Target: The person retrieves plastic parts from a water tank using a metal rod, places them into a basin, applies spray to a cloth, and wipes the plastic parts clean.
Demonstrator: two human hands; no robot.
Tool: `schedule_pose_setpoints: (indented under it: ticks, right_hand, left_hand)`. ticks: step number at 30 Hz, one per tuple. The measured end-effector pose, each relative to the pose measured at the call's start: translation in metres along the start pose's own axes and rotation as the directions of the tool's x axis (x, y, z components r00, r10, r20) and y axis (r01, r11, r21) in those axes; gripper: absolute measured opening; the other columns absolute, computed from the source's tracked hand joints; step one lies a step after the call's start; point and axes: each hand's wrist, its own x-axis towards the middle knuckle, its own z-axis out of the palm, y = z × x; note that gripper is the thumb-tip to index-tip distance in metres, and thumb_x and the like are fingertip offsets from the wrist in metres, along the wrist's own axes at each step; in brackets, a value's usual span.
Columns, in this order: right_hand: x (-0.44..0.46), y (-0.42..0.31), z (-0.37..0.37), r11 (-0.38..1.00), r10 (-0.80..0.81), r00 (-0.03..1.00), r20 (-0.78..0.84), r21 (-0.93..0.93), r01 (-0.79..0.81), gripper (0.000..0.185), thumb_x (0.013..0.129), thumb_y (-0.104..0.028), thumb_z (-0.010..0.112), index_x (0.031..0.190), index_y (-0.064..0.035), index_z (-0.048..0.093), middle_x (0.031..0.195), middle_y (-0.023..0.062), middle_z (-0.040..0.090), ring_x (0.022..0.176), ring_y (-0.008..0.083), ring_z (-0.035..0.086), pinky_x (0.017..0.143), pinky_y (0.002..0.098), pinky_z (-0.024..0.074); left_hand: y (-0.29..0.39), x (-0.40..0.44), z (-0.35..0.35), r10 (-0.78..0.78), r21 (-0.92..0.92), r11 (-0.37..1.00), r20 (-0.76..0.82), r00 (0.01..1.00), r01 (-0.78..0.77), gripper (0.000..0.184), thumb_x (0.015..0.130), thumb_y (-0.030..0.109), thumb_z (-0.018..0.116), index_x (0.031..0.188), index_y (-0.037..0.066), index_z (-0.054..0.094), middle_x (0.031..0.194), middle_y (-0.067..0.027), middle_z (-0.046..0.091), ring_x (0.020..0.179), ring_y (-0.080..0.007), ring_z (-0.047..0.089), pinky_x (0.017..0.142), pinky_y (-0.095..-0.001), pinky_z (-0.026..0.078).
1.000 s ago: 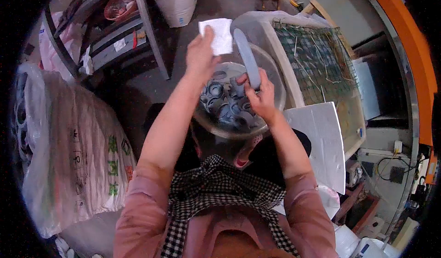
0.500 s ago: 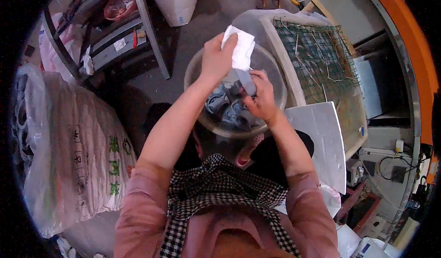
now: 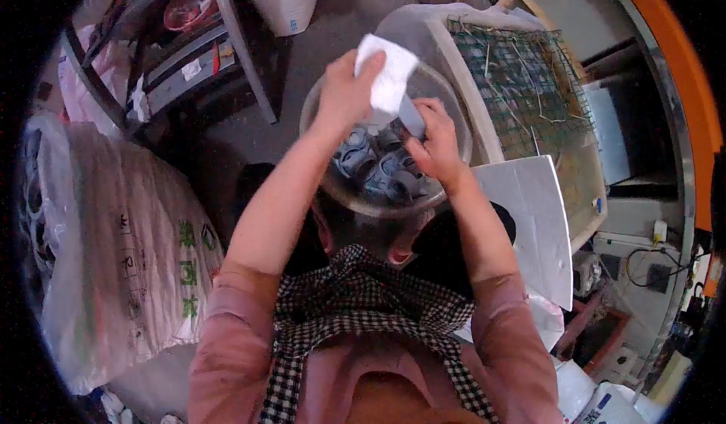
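A folded white cloth (image 3: pixel 387 75), perhaps thick paper, is gripped in my left hand (image 3: pixel 346 91), with the thumb laid across its face. My right hand (image 3: pixel 439 143) is closed around a smooth grey plastic piece (image 3: pixel 411 119), and its upper end meets the lower edge of the cloth. Part of the piece is hidden by cloth and fingers. Below both hands stands a round translucent basin (image 3: pixel 308 114). Several grey ring-shaped plastic parts (image 3: pixel 387 176) lie heaped inside it.
At left is a big plastic-wrapped woven sack (image 3: pixel 144 250), with a metal shelf rack (image 3: pixel 246 54) behind. A pale tub (image 3: pixel 473 84) topped by green wire mesh (image 3: pixel 522 84) stands right of the basin. A white board (image 3: pixel 529 220) leans beside my right arm.
The cloth has turned and shows a broader face, and my left hand has shifted slightly left. The grey piece remains in my right hand, touching the cloth. The whole view has shifted a little.
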Motion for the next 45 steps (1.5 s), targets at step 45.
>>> schedule_pose_setpoints:
  ticks: [45]
  right_hand:
    - [0.015,0.041,-0.015,-0.267,0.583,0.717,0.382,0.924,-0.274,0.015,0.082,-0.018,0.046,0.086,-0.0039,0.049,0.077,0.0059,0.053,0.09,0.0245,0.054,0.089,0.0362,0.0397]
  left_hand:
    - [0.009,0.027,-0.035,-0.106,-0.336,0.94,-0.109,0.988,0.064,0.027,0.091,0.034,0.052,0.09,0.008,0.053,0.06,-0.0005,0.052,0.038,-0.0068,0.037,0.034,-0.0222,0.027]
